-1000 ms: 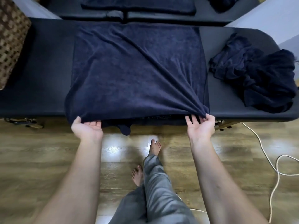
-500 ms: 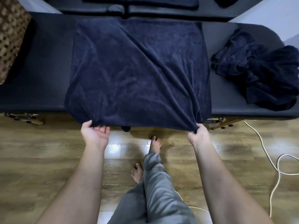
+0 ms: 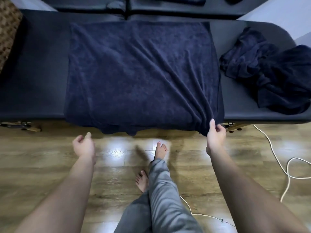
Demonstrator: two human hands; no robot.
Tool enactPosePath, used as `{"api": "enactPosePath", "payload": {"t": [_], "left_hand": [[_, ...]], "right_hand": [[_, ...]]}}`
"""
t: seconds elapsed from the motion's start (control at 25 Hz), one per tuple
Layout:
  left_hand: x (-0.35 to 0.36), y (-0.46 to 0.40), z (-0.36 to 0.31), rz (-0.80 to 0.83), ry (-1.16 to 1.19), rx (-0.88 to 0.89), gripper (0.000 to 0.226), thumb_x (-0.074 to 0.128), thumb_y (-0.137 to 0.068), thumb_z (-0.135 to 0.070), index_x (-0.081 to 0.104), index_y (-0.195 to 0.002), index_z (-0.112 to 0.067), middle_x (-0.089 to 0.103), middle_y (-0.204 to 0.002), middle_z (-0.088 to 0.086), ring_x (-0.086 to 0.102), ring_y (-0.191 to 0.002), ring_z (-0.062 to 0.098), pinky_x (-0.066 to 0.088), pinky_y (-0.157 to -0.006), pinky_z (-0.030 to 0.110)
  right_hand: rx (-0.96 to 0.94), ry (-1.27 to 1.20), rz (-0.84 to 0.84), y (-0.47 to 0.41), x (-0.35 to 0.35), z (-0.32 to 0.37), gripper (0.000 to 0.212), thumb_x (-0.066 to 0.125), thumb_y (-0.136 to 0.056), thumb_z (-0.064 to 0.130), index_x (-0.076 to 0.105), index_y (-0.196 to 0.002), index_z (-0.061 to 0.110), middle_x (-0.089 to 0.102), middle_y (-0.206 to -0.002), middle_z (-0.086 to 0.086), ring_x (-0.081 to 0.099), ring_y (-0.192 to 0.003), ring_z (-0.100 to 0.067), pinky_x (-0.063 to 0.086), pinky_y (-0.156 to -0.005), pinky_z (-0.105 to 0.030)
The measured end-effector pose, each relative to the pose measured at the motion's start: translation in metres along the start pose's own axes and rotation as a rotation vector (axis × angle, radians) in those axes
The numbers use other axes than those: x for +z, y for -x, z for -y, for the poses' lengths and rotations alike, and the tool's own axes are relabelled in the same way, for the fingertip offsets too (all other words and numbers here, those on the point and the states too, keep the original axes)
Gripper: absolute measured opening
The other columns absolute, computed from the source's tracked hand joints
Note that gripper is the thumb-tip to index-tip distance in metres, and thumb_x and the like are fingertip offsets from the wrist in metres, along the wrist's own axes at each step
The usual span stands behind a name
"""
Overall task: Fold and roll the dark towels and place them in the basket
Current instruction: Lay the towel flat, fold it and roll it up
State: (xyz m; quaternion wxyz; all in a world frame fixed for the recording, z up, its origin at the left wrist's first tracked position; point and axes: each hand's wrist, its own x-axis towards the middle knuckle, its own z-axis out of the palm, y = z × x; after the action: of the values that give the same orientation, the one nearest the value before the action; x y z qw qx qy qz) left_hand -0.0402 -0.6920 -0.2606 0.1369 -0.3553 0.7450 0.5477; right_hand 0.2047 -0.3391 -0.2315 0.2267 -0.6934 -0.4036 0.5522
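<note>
A dark navy towel (image 3: 134, 73) lies spread across the black padded table (image 3: 33, 81), its near edge hanging over the table's front. My right hand (image 3: 216, 135) pinches the towel's near right corner, with folds running up from it. My left hand (image 3: 83, 145) hangs free below the towel's near left edge, fingers loosely curled, holding nothing. A heap of crumpled dark towels (image 3: 272, 73) sits at the table's right end. A woven brown basket (image 3: 8, 31) shows at the far left edge.
A white cord (image 3: 276, 158) loops over the wooden floor (image 3: 42, 165) at the right. My bare feet and grey trousers (image 3: 159, 199) are below the table's front edge. More black padding lies beyond the table at the top.
My left hand has let go of the towel's near left corner and dropped back from the table. My right hand keeps its pinch on the right corner.
</note>
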Motion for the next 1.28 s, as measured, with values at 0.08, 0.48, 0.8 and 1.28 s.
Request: {"api": "enactPosePath", "payload": {"t": [0.08,0.48,0.8,1.28], "left_hand": [[0.004,0.001,-0.027,-0.046,-0.055,0.169,0.061,0.067,-0.095,-0.036,0.042,-0.147,-0.019,0.052,-0.142,0.002,0.052,-0.122,0.017,0.038,-0.108,0.027],[0.001,-0.003,-0.067,0.149,-0.138,0.113,0.055,0.075,-0.088,-0.042,0.061,-0.133,-0.013,0.063,-0.134,0.002,0.061,-0.114,0.020,0.044,-0.096,0.029],[-0.034,0.011,-0.082,0.141,-0.050,0.047,0.038,0.065,-0.094,-0.049,0.064,-0.114,-0.017,0.066,-0.117,0.002,0.062,-0.103,0.029,0.051,-0.092,0.046],[-0.020,0.047,-0.237,0.390,0.214,0.316,0.036,0.061,-0.098,-0.017,0.059,-0.124,-0.041,0.065,-0.109,-0.008,0.065,-0.090,0.014,0.056,-0.071,0.035]], "right_hand": [[-0.054,0.002,0.045,0.003,0.005,-0.001,0.087,0.070,-0.083,0.062,0.034,-0.151,0.021,0.047,-0.136,0.010,0.050,-0.120,-0.010,0.038,-0.103,-0.027],[-0.140,0.139,0.121,-0.011,-0.006,0.009,0.018,0.078,-0.086,0.036,0.071,-0.092,0.021,0.074,-0.097,0.004,0.070,-0.101,-0.021,0.055,-0.089,-0.035],[-0.098,-0.032,0.078,-0.009,-0.043,0.064,0.025,0.077,-0.087,0.039,0.062,-0.084,0.018,0.065,-0.087,0.003,0.061,-0.079,-0.014,0.052,-0.072,-0.028],[-0.196,-0.263,0.288,0.020,-0.018,0.177,0.043,0.063,-0.100,0.018,0.048,-0.139,0.027,0.065,-0.116,0.003,0.067,-0.093,-0.008,0.058,-0.074,-0.029]]}}
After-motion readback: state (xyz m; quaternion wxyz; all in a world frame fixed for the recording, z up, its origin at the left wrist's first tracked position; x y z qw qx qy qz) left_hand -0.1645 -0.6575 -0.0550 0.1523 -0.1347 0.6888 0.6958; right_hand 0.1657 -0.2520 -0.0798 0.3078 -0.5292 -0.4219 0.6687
